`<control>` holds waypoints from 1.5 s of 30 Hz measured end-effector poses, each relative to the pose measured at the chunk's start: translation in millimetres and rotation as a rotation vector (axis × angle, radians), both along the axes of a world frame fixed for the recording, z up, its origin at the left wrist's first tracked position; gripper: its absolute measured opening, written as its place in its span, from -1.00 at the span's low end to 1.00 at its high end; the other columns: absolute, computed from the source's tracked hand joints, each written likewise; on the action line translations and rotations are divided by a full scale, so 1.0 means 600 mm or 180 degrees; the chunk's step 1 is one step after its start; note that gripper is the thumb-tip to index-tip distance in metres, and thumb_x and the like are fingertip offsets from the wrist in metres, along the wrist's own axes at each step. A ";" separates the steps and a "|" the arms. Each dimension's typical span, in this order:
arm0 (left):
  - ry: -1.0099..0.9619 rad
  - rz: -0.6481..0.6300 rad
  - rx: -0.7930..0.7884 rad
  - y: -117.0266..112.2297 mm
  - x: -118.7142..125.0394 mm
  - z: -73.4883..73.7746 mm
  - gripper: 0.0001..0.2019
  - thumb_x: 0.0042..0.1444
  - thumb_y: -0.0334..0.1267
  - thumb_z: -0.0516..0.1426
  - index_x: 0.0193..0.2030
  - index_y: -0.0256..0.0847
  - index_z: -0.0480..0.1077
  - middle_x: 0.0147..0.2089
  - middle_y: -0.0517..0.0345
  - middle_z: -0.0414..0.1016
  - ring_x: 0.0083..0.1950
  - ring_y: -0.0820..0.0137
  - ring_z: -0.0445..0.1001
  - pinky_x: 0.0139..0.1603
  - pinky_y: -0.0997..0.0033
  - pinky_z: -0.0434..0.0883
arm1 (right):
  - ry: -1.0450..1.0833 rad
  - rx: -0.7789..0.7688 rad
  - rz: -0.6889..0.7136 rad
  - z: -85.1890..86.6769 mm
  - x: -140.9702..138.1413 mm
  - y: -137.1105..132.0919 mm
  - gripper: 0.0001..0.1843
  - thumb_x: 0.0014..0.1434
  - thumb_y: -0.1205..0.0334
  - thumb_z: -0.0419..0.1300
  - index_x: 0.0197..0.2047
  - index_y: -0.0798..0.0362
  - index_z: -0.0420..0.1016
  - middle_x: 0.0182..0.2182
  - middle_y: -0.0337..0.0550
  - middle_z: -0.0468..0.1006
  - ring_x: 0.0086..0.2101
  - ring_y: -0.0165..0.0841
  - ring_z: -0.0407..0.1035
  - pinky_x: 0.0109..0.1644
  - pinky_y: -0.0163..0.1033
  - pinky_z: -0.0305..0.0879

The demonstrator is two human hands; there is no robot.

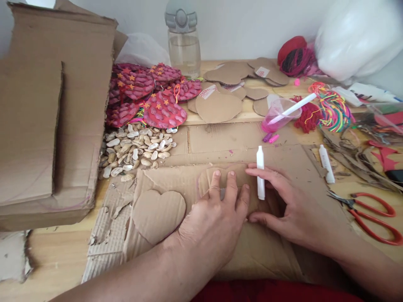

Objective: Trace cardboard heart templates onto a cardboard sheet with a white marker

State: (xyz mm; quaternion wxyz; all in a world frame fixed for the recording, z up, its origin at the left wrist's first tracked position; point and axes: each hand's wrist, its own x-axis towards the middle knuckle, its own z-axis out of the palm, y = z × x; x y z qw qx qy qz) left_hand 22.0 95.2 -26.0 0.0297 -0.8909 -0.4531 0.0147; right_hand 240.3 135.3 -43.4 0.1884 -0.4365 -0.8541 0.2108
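Observation:
My left hand lies with fingers spread and pressed down on a cut cardboard piece, mostly hidden beneath it. A faint purple line runs along the piece's left edge, on a larger cardboard sheet. To its right is my right hand, thumb and index finger apart at the piece's right side. A white marker crosses in front of the right index finger and appears tucked between the fingers. Left of my left hand, a cardboard heart rests flat on the sheet.
Peanut shells and decorated red hearts lie behind left, near stacked cardboard. A water bottle stands at the back. Rightward are orange-handled scissors, another white marker and a pink cup.

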 end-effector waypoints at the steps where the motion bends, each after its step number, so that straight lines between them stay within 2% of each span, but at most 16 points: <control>1: -0.0008 -0.0002 0.0003 0.000 0.000 0.000 -0.43 0.35 -0.19 0.06 0.48 -0.20 0.21 0.48 -0.33 0.20 0.39 -0.30 0.31 -0.17 0.11 0.69 | -0.0005 0.0017 0.0013 0.002 -0.001 0.000 -0.19 0.16 0.05 0.40 0.39 -0.16 0.15 0.30 0.02 0.38 0.27 -0.03 0.31 0.28 0.18 0.37; 8: -0.0076 -0.0062 0.0115 -0.003 -0.002 -0.004 -0.42 0.34 -0.19 0.08 0.47 -0.23 0.24 0.47 -0.37 0.21 0.38 -0.32 0.31 -0.10 0.04 0.67 | -0.0067 0.0048 0.0042 0.007 -0.002 0.001 -0.19 0.15 0.05 0.41 0.37 -0.15 0.16 0.28 0.02 0.42 0.27 -0.02 0.31 0.28 0.20 0.36; 13: 0.0037 -0.0016 0.0004 -0.003 -0.001 -0.001 -0.43 0.35 -0.20 0.07 0.47 -0.20 0.22 0.48 -0.33 0.20 0.38 -0.30 0.32 -0.17 0.09 0.69 | -0.0004 -0.0002 0.0043 0.004 -0.001 0.004 -0.16 0.13 0.04 0.43 0.38 -0.14 0.16 0.29 -0.01 0.41 0.28 -0.04 0.30 0.31 0.18 0.33; 23: 0.0130 0.0027 -0.0137 -0.002 0.000 0.004 -0.40 0.34 -0.20 0.08 0.50 -0.15 0.17 0.51 -0.29 0.15 0.44 -0.26 0.25 -0.12 0.11 0.69 | -0.0024 -0.0091 0.0004 0.015 -0.006 0.004 -0.20 0.11 0.04 0.43 0.34 -0.09 0.23 0.28 0.04 0.43 0.28 0.00 0.32 0.30 0.22 0.35; 36: 0.0131 0.0027 0.0045 -0.003 -0.001 -0.007 -0.36 0.26 -0.28 0.14 0.49 -0.12 0.20 0.50 -0.26 0.18 0.42 -0.21 0.30 -0.18 0.12 0.70 | 0.0108 -0.0299 0.0022 0.019 -0.008 0.003 -0.15 0.08 0.05 0.47 0.35 -0.06 0.24 0.29 0.04 0.41 0.32 -0.04 0.25 0.35 0.19 0.30; 40: 0.0130 -0.0001 0.0145 -0.004 -0.004 -0.007 -0.38 0.29 -0.29 0.10 0.49 -0.12 0.19 0.50 -0.26 0.19 0.42 -0.20 0.31 -0.19 0.14 0.70 | 0.0497 -0.0540 -0.0209 0.016 -0.001 0.006 -0.18 0.10 0.06 0.45 0.35 -0.12 0.24 0.29 0.00 0.40 0.21 -0.06 0.39 0.22 0.11 0.45; 43: 0.0151 0.0015 0.0175 -0.004 -0.005 -0.010 -0.42 0.35 -0.26 0.05 0.50 -0.09 0.17 0.50 -0.23 0.18 0.42 -0.19 0.31 -0.25 0.15 0.70 | 0.0965 -0.0752 -0.0499 0.010 0.007 0.009 -0.28 0.20 0.07 0.38 0.35 -0.17 0.22 0.20 -0.05 0.47 0.07 -0.13 0.50 0.08 0.00 0.55; 45: 0.0170 0.0024 0.0168 -0.004 -0.004 -0.012 -0.42 0.36 -0.24 0.04 0.51 -0.07 0.16 0.51 -0.21 0.16 0.42 -0.19 0.31 -0.29 0.17 0.70 | 0.1095 -0.0848 -0.0526 0.008 0.012 0.011 -0.32 0.23 0.13 0.35 0.35 -0.18 0.21 0.16 -0.07 0.49 0.03 -0.16 0.51 0.04 -0.03 0.57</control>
